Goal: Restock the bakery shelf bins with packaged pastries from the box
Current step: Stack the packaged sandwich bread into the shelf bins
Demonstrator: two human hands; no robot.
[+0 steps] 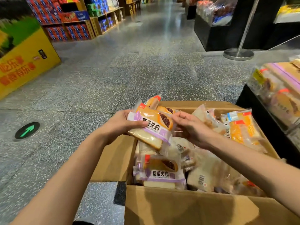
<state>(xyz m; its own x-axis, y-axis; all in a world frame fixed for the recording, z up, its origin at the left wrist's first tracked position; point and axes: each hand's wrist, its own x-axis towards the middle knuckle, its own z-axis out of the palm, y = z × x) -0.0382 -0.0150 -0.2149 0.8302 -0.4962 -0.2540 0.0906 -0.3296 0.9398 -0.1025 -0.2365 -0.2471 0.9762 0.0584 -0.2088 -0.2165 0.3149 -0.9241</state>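
Head view, hands (155, 127) hold pastries (151, 127), box (178, 207) cropped

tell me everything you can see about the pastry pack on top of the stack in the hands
The top pastry pack is a clear plastic wrapper with purple and orange print and dark Chinese lettering, holding a pale bread slice with a dark filling pictured. It tilts above the open cardboard box. The left hand grips its left end; the right hand pinches its right edge.
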